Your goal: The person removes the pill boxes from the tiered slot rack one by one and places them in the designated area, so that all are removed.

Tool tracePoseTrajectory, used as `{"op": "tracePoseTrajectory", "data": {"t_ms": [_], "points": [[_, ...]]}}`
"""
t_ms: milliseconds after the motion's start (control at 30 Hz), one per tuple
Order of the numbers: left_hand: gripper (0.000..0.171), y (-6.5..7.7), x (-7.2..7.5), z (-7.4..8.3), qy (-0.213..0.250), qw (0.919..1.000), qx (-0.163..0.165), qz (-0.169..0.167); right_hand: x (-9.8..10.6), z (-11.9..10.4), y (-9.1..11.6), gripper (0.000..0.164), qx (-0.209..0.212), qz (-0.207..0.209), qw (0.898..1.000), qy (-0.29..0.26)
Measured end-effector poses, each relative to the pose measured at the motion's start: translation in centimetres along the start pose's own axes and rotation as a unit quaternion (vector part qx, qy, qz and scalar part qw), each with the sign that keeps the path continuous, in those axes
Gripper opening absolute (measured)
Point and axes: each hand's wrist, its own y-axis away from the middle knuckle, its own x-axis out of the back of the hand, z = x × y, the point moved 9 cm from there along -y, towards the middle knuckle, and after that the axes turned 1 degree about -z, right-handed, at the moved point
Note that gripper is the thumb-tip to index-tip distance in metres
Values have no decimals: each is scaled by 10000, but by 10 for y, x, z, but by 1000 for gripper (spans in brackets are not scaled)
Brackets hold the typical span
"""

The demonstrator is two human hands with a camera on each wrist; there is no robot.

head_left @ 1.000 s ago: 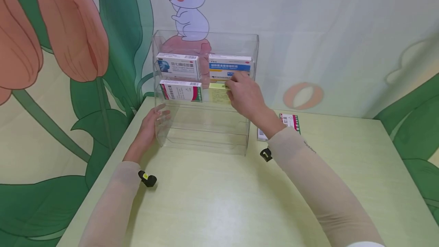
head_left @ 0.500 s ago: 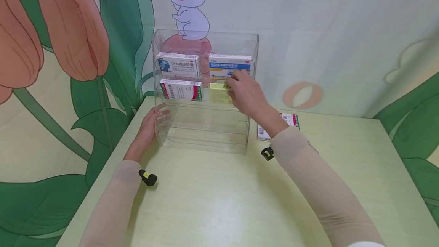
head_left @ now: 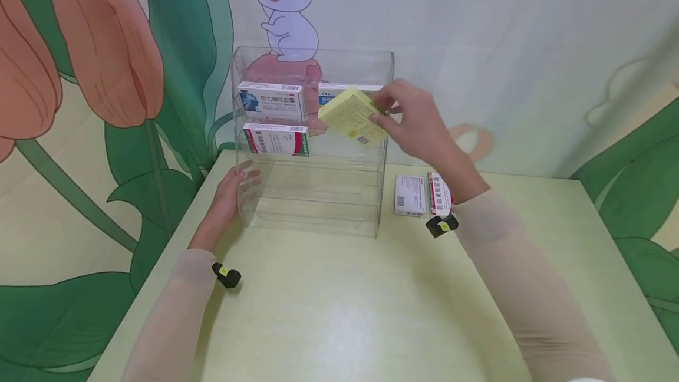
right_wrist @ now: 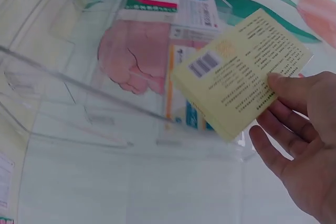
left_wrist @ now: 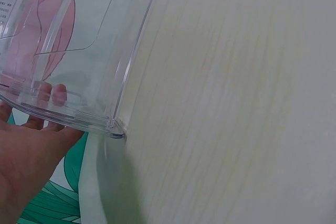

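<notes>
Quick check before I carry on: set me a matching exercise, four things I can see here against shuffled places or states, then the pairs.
Things
1. Yellow box
2. Left hand
3. Rack
4. Rabbit

Places or states
A. Clear, see-through
B. Pictured on the backdrop
C. Pinched in the right hand
D. At the side of the clear stand

Pairs: 1-C, 2-D, 3-A, 4-B
</notes>
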Motion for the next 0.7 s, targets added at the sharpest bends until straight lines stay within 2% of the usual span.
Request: {"op": "tracePoseTrajectory", "data": {"t_ms": [167,367,533,700], "points": [[55,-1,-1,1,14,10000,4,-6,38,21,14,26,-397,243,9986,-261],[55,-1,-4,1,23,10000,-36,-67,77,67,41,33,-1274,487,9900,-368],[55,-1,-4,1,33,10000,-58,-52,95,111,64,41,-1815,580,9806,-469],[53,0,-1,1,105,9999,-32,-33,103,149,86,53,-2282,521,9713,-426]]}}
